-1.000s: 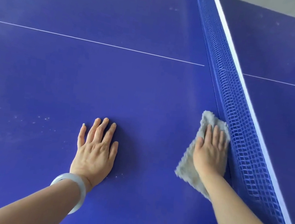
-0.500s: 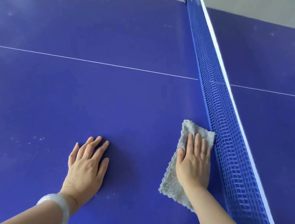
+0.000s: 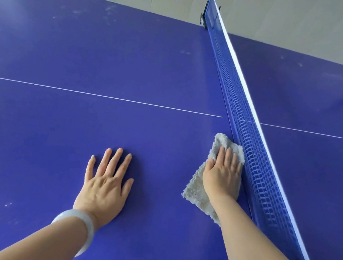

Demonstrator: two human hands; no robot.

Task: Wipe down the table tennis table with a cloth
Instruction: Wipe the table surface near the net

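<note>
Beside net, right hand flat on cloth (grey); left hand flat on table.

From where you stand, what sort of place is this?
Probably an indoor games or recreation room: a blue table tennis table with its net fills the view, and pale wall panels stand behind it.

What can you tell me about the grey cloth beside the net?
The cloth is a pale grey, fluffy rag, like towelling or microfibre, with a shaggy edge. It lies flat on the blue table, roughly oblong, its long side running along the foot of the net, which its far corner seems to touch. The right hand presses on its middle with straight fingers and covers much of it.
</note>
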